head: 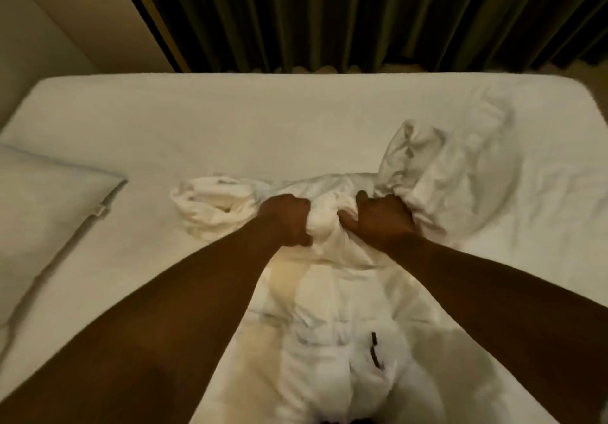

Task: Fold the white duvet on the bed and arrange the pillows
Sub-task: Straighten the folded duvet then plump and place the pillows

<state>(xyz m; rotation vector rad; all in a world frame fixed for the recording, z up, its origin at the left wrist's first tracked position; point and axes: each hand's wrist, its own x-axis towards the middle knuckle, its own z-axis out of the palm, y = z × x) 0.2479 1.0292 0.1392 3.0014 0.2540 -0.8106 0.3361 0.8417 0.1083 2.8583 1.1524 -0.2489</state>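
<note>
The white duvet (332, 318) lies bunched in a long crumpled heap down the middle of the bed (204, 121), with rumpled ends spilling left and right near the centre. My left hand (288, 219) is clenched on a fold of the duvet. My right hand (383, 218) grips the fabric just beside it, thumb up. A white pillow (42, 223) lies flat at the left edge of the bed, apart from the duvet. Both forearms reach in from the bottom of the view.
Dark green curtains (345, 12) hang behind the far edge of the bed. A pale wall (49, 29) stands at the back left. The white sheet is wrinkled at the right side (543, 193).
</note>
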